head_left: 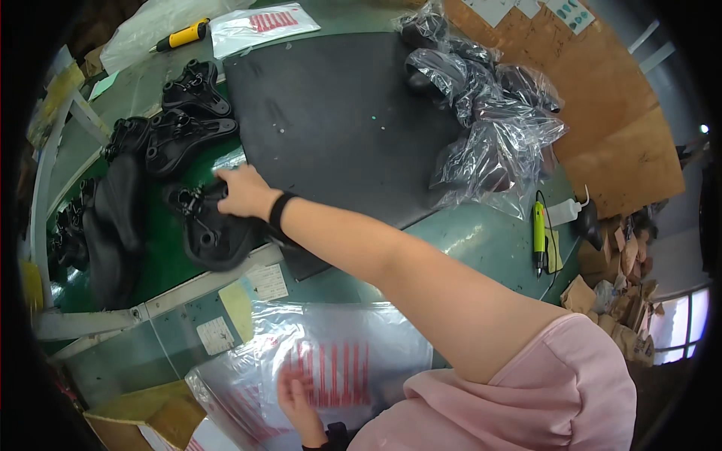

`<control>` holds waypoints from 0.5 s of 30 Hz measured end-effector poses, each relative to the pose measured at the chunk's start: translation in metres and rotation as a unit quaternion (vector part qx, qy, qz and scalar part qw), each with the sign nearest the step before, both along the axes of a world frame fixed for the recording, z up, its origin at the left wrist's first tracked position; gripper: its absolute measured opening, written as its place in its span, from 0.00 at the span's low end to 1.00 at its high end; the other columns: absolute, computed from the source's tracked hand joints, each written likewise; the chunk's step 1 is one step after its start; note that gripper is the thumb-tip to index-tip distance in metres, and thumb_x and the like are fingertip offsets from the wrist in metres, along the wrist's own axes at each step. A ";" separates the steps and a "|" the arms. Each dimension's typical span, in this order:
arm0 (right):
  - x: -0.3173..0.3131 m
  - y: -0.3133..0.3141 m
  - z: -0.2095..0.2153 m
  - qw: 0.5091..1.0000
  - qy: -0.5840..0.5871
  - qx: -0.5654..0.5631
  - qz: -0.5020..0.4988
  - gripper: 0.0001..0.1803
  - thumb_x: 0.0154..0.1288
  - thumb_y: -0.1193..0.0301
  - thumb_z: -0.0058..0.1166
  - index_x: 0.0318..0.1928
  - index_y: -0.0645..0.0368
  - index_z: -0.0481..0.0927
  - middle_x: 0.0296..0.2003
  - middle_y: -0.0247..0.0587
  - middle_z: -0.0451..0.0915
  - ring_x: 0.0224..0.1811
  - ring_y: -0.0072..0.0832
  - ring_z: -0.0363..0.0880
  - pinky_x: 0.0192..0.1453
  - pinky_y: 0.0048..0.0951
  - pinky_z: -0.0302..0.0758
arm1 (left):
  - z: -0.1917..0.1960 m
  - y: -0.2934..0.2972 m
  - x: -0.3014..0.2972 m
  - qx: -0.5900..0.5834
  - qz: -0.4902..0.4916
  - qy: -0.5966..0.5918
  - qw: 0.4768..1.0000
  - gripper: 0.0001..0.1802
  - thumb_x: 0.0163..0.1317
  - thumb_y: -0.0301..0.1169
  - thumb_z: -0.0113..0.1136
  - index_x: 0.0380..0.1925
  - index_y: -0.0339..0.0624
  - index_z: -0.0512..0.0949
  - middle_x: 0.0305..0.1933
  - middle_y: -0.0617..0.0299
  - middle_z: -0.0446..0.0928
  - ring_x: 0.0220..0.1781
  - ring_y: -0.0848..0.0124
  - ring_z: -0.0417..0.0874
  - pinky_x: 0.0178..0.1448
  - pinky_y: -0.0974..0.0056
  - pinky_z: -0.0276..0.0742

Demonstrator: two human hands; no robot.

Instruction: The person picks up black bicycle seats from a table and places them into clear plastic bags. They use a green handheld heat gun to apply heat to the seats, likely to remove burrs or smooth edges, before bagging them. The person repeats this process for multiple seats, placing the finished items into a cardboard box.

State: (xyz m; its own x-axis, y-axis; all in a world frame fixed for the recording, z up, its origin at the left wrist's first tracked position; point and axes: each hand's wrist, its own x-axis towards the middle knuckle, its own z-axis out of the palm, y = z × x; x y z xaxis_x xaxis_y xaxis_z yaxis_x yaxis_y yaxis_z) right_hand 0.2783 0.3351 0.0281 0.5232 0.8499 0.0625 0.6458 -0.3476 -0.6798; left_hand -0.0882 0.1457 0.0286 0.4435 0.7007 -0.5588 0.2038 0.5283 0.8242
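My right hand (247, 193) reaches across to the left, its fingers closed on the edge of a black bicycle saddle (218, 242) that lies with its underside and metal fittings facing up. More black saddles (184, 143) sit just beyond it on the green surface, and others (116, 207) stand in a row to its left. Near the front edge, my left hand (297, 398) is over a stack of clear plastic bags (391, 338) with red printed stripes. Its fingers look loose and apart, slightly blurred, and hold nothing that I can see.
A black mat (323, 113) covers the middle of the table. Plastic-wrapped saddles (489, 143) are heaped at its right. Further right lie a green electric screwdriver (539, 237) with a cord and a white squeeze bottle (564, 212). A yellow-black tool (184, 35) is at the back left.
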 end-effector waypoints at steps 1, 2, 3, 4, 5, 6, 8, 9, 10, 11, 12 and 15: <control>-0.010 -0.016 -0.003 0.998 0.046 0.045 -0.005 0.35 0.39 0.63 0.63 0.55 0.58 0.78 0.44 0.61 0.79 0.50 0.51 0.76 0.56 0.41 0.74 | 0.007 0.007 0.015 0.014 0.057 -0.022 0.998 0.29 0.71 0.44 0.47 0.66 0.40 0.62 0.59 0.54 0.72 0.55 0.64 0.76 0.54 0.61 0.76; -0.026 -0.035 -0.006 0.989 0.106 0.101 0.012 0.33 0.40 0.65 0.61 0.53 0.59 0.77 0.40 0.60 0.79 0.44 0.52 0.78 0.51 0.40 0.75 | 0.014 0.013 0.026 0.028 0.117 -0.043 0.992 0.32 0.72 0.48 0.44 0.69 0.41 0.59 0.63 0.54 0.69 0.59 0.63 0.74 0.57 0.59 0.75; -0.049 -0.060 -0.001 0.980 0.145 0.130 0.044 0.30 0.41 0.68 0.58 0.51 0.61 0.77 0.37 0.60 0.80 0.38 0.53 0.78 0.45 0.42 0.76 | 0.017 0.018 0.034 0.021 0.147 -0.095 0.984 0.35 0.71 0.50 0.45 0.70 0.42 0.55 0.66 0.52 0.64 0.62 0.61 0.71 0.61 0.56 0.72; -0.070 -0.090 0.004 0.970 0.178 0.142 0.089 0.30 0.41 0.71 0.57 0.52 0.60 0.76 0.40 0.59 0.79 0.43 0.52 0.77 0.49 0.42 0.73 | 0.021 0.022 0.038 0.015 0.173 -0.147 0.974 0.37 0.69 0.52 0.45 0.71 0.43 0.52 0.69 0.51 0.60 0.65 0.58 0.68 0.64 0.54 0.69; -0.095 -0.127 0.016 0.976 0.162 0.127 0.072 0.33 0.42 0.72 0.56 0.56 0.58 0.73 0.45 0.56 0.76 0.52 0.51 0.72 0.55 0.44 0.69 | 0.023 0.026 0.038 0.009 0.196 -0.198 0.960 0.40 0.68 0.54 0.46 0.72 0.45 0.48 0.72 0.49 0.55 0.69 0.56 0.66 0.68 0.51 0.66; -0.116 -0.161 0.021 0.973 0.199 0.085 0.081 0.38 0.43 0.71 0.57 0.61 0.55 0.70 0.50 0.54 0.71 0.59 0.51 0.66 0.62 0.45 0.65 | 0.014 0.025 0.032 0.034 0.161 -0.241 0.956 0.40 0.67 0.54 0.47 0.72 0.44 0.51 0.72 0.49 0.56 0.70 0.53 0.64 0.71 0.51 0.64; -0.148 -0.223 0.037 0.980 0.161 0.111 0.045 0.43 0.45 0.71 0.58 0.68 0.51 0.65 0.58 0.58 0.65 0.61 0.54 0.63 0.68 0.44 0.61 | 0.056 0.011 0.043 0.066 0.173 -0.207 0.961 0.45 0.63 0.55 0.52 0.70 0.38 0.52 0.71 0.50 0.58 0.70 0.54 0.64 0.70 0.52 0.65; -0.155 -0.251 0.048 0.976 0.194 0.094 0.045 0.45 0.47 0.71 0.59 0.70 0.50 0.61 0.62 0.59 0.61 0.63 0.56 0.61 0.69 0.45 0.58 | 0.058 0.003 0.032 0.069 0.141 -0.192 0.969 0.50 0.57 0.56 0.59 0.69 0.35 0.52 0.69 0.48 0.60 0.68 0.55 0.67 0.68 0.53 0.67; -0.160 -0.278 0.052 0.970 0.212 0.097 0.062 0.48 0.48 0.70 0.59 0.72 0.50 0.57 0.63 0.59 0.59 0.65 0.56 0.58 0.70 0.45 0.56 | 0.079 -0.006 0.033 0.071 0.103 -0.183 0.975 0.52 0.52 0.51 0.65 0.70 0.36 0.52 0.64 0.45 0.65 0.64 0.57 0.72 0.66 0.56 0.69; -0.167 -0.306 0.055 0.973 0.210 0.080 0.060 0.51 0.50 0.68 0.61 0.74 0.53 0.51 0.67 0.59 0.55 0.68 0.56 0.55 0.72 0.45 0.54 | 0.092 -0.012 0.031 0.055 0.043 -0.179 0.981 0.52 0.51 0.47 0.66 0.70 0.36 0.51 0.61 0.44 0.68 0.62 0.58 0.74 0.65 0.58 0.69; -0.167 -0.329 0.052 0.962 0.228 0.113 0.095 0.54 0.53 0.66 0.62 0.75 0.56 0.43 0.72 0.58 0.47 0.74 0.50 0.48 0.74 0.43 0.50 | 0.104 -0.020 0.025 0.038 -0.008 -0.173 0.984 0.52 0.50 0.42 0.67 0.70 0.36 0.51 0.59 0.44 0.71 0.59 0.58 0.76 0.64 0.59 0.70; -0.143 -0.373 0.085 0.908 0.382 0.159 0.065 0.57 0.57 0.63 0.65 0.75 0.57 0.35 0.71 0.57 0.51 0.75 0.42 0.49 0.75 0.40 0.48 | 0.114 -0.034 0.009 0.040 -0.187 -0.156 0.969 0.52 0.48 0.36 0.68 0.71 0.35 0.51 0.56 0.46 0.74 0.58 0.62 0.76 0.64 0.63 0.68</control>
State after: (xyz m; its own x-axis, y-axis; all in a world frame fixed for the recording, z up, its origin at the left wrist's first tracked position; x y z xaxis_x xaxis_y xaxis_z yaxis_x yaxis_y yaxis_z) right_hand 0.1353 -0.0384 0.1130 0.4138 0.9101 -0.0240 -0.0357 -0.0101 -0.9993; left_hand -0.0794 0.1118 0.1425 0.8138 0.4934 -0.3071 0.1027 0.3980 0.9116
